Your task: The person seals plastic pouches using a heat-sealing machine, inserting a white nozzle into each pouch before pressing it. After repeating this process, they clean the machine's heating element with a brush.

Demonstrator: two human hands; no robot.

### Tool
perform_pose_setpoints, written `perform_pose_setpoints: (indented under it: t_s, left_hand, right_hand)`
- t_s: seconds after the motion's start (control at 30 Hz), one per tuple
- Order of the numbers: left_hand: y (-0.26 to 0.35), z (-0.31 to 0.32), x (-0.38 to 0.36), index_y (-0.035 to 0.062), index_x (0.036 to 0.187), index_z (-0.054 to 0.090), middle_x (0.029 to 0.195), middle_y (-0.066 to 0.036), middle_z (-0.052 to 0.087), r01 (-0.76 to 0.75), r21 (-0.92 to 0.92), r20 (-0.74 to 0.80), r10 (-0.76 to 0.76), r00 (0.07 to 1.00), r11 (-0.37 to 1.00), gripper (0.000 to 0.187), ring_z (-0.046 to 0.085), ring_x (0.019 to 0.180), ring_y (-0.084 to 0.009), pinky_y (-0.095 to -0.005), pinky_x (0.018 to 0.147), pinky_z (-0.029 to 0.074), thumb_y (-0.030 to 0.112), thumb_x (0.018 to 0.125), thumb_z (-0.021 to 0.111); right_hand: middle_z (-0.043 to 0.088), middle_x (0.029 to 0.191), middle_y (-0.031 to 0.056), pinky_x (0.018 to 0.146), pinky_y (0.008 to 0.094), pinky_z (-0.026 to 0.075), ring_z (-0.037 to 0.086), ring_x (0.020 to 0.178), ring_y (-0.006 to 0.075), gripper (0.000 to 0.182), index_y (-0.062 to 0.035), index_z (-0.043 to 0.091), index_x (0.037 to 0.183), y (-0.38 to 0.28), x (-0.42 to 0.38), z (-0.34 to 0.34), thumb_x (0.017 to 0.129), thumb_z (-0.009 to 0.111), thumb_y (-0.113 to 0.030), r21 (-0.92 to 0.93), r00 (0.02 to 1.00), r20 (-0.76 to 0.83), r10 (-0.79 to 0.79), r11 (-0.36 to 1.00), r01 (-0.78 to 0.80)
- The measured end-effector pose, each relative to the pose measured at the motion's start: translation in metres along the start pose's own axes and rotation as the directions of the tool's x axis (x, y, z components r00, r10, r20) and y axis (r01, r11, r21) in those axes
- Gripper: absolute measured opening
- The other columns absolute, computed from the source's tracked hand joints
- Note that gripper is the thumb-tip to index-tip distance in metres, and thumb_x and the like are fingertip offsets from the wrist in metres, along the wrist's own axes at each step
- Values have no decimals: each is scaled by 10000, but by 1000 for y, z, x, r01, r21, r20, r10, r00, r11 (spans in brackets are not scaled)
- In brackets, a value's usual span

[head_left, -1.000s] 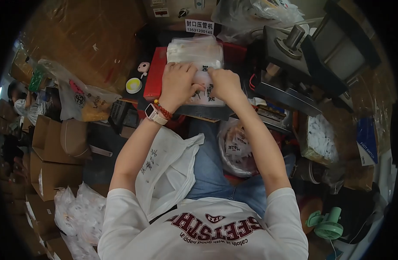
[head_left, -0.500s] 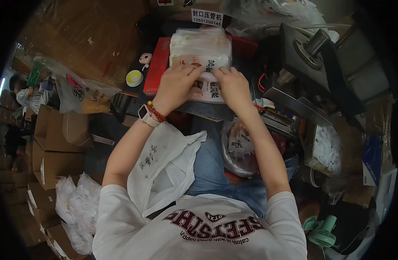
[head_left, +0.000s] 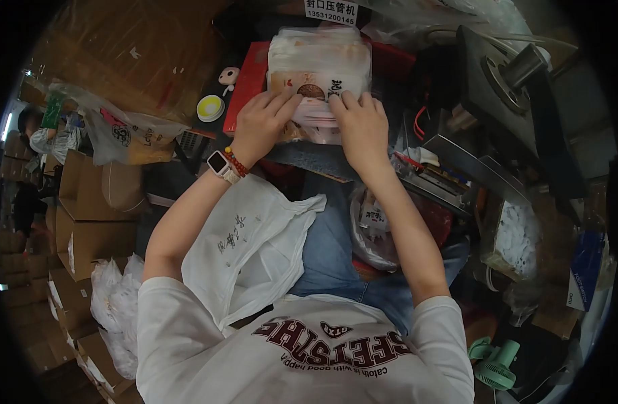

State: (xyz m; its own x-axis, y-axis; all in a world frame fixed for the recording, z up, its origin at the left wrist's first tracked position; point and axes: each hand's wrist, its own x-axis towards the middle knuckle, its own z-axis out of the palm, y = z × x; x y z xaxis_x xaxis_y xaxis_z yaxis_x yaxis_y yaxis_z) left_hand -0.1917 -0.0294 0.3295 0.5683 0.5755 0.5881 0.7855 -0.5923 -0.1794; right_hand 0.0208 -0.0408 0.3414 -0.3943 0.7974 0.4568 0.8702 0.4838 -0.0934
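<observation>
A thick stack of printed, translucent plastic bags [head_left: 319,57] lies in front of me, with dark lettering and a round brown picture on the top one. At the stack's near end, a pinkish-white folded plastic bag [head_left: 317,116] spans the gap between my hands. My left hand [head_left: 263,122] has its fingers closed on the left end of this folded bag. On the right end, the fingers of my right hand [head_left: 363,128] are curled down over it. Both thumbs are mostly hidden. A watch [head_left: 218,163] and red beads circle my left wrist.
A red box [head_left: 245,81] stands left of the stack, near a yellow-and-white round container [head_left: 210,108]. Metal machinery [head_left: 504,87] rises at the right. White cloth [head_left: 255,249] covers part of my lap, beside a plastic bag of printed pieces [head_left: 375,225]. Cardboard boxes [head_left: 97,202] line the left.
My hands have drawn slightly apart, and more of the folded bag shows between them. The camera view has shifted a little.
</observation>
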Motion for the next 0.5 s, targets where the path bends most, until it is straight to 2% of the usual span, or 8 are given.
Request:
perform_pose_setpoints:
  t_s: [0.03,0.1,0.23,0.3,0.33,0.4,0.47,0.5]
  left_hand:
    - [4,1,-1,97,1162,596,1130,-73,631,-3,-2,-2,3,1000,1000,445,603,996,-256,-366,840,492,122,721,650]
    - [18,-1,-3,91,1213,572,1173,-87,611,5,106,-51,1,999,994,461,579,1045,-267,-369,891,472,107,753,610]
    - [38,-14,7,83,1262,541,1205,-108,589,37,156,49,-45,998,987,498,553,1094,-298,-400,947,437,84,766,588]
    - [48,-27,21,61,1290,512,1241,-117,566,69,70,124,-78,989,995,497,535,1126,-325,-444,986,402,86,795,550]
    - [50,-20,17,61,1290,512,1241,-117,566,73,70,122,-81,989,995,497,535,1126,-325,-444,986,402,86,795,550]
    - [49,9,11,51,1301,497,1272,-124,544,135,147,52,-144,988,980,485,508,1168,-338,-458,1014,372,119,821,520]
    - [50,18,7,53,1295,501,1272,-125,543,142,167,2,-145,989,976,473,502,1176,-339,-456,1012,373,129,829,509]
    - [53,21,4,54,1289,505,1273,-127,542,157,187,-40,-152,988,970,461,496,1184,-340,-453,1011,374,140,836,499]
  right_hand:
    - [589,1058,72,884,389,434,548,1008,299,351,-75,570,1081,3,-6,5,732,605,-101,-3,1000,-1,3,1000,-3]
    - [565,1138,109,972,430,400,534,1038,316,384,-56,554,1157,10,-20,20,773,534,-67,-17,976,-165,-140,990,139]
    - [502,1273,140,1052,458,336,478,1161,346,520,-33,471,1298,11,-35,25,785,541,-90,-109,972,-190,-136,987,117]
    - [436,1372,153,1106,480,256,400,1267,373,600,-27,394,1368,11,-33,17,796,553,-115,44,989,-92,-115,992,119]
    - [436,1372,153,1106,480,256,400,1267,373,600,-27,394,1368,9,-32,12,796,553,-115,43,989,-91,-118,992,123]
    - [438,1372,155,1121,489,210,368,1294,386,610,-22,382,1371,8,-23,0,801,567,-136,109,992,-76,-105,988,113]
    - [404,1399,182,1133,496,176,301,1344,383,599,-31,365,1386,-13,0,-54,838,573,-156,380,988,-127,-92,915,134]
    - [404,1399,182,1133,496,176,301,1344,383,599,-31,365,1386,-21,13,-75,838,573,-156,380,988,-121,-92,915,132]
